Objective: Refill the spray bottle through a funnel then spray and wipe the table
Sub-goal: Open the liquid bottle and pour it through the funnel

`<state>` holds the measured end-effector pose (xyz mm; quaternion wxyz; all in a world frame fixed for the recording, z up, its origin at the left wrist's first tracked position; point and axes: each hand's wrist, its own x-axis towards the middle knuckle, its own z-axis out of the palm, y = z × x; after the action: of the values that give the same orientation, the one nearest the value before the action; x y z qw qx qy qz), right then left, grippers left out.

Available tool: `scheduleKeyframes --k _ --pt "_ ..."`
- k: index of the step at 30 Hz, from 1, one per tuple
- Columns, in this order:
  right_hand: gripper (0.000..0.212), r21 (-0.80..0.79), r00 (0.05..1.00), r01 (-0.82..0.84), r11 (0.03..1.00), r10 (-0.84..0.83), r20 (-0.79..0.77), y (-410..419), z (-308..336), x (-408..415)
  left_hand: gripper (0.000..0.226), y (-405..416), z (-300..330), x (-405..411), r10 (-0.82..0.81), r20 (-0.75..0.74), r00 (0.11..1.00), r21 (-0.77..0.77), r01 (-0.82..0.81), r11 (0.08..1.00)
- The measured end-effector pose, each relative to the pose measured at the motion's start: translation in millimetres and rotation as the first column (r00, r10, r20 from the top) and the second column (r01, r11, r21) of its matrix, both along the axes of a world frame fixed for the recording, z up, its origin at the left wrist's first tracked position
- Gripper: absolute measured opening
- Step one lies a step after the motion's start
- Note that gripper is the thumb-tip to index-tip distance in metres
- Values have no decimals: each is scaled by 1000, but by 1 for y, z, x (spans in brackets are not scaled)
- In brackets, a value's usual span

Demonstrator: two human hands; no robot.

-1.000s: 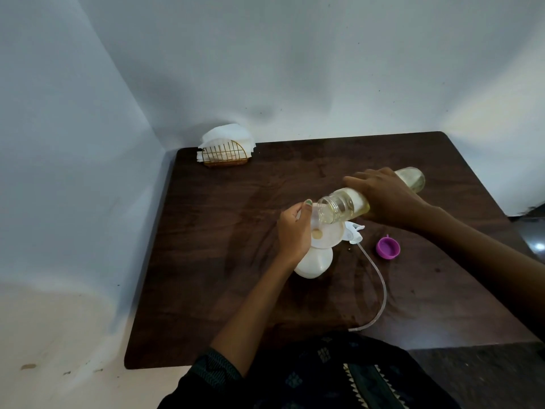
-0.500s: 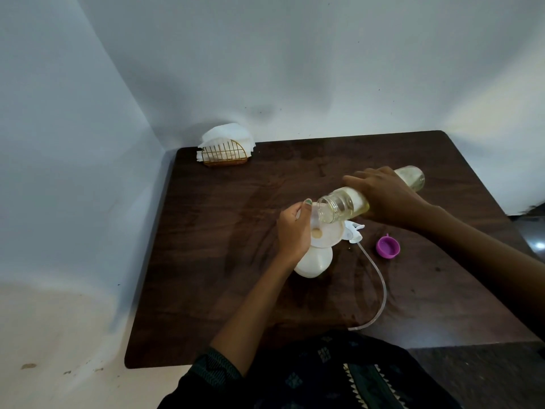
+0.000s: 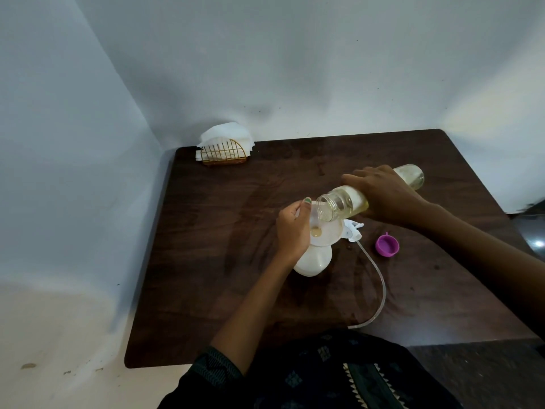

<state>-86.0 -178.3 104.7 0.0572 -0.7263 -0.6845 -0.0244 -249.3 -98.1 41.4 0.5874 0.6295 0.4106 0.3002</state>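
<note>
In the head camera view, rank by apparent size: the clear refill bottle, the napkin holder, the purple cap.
1. clear refill bottle, largest
2. napkin holder, though it sits farther away, so it may look smaller than it is
3. purple cap, smallest

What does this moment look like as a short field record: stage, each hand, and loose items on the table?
stage: pouring, spraying and wiping not yet done
left hand: grips the funnel rim
funnel: seated in the white spray bottle
right hand: grips the clear refill bottle, tilted, mouth over the funnel
loose on table: spray head with tube, purple cap
far left corner: napkin holder
</note>
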Motion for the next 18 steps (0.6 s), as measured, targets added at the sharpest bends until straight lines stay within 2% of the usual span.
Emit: scheduleKeyframes --k 18 --pt "56 -14 1000 13 1000 -13 3 -1 5 -1 39 0 3 2 5 6 1000 3 -5 1000"
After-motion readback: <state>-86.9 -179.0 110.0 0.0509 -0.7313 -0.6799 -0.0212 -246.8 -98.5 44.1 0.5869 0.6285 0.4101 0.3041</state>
